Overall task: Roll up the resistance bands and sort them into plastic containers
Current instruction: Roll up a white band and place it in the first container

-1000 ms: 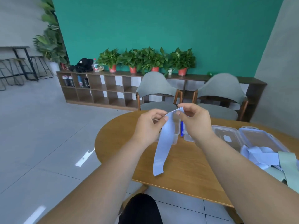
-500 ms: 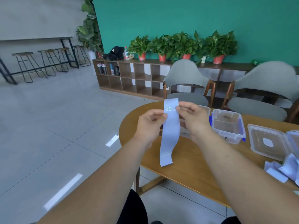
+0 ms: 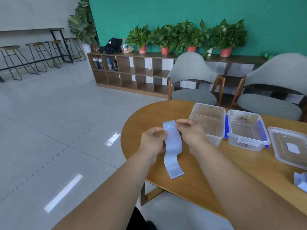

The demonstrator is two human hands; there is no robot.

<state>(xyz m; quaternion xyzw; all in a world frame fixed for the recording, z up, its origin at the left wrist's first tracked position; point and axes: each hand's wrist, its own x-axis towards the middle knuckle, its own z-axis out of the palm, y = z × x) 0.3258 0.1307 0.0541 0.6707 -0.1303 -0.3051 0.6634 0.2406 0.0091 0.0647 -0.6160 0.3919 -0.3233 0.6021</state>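
Fingers (image 3: 181,122) of left hand (image 3: 152,141) and right hand (image 3: 191,131) tight on band (image 3: 172,146)

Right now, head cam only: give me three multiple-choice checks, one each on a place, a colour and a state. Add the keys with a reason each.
1. Where does the box with blue clips stand?
A) on a chair
B) on the table, right of the plain clear box
C) on the floor

2. What colour is the band being held?
A) pale blue
B) red
C) black

3. What state is the band in?
A) rolled up tight
B) lying in a box
C) unrolled, top end pinched by both hands

Key:
1 B, it sits on the wood beside the plain clear box.
2 A, the strip is pale blue with a white "20" printed near the top.
3 C, the left hand and right hand pinch its top end while the rest hangs loose.
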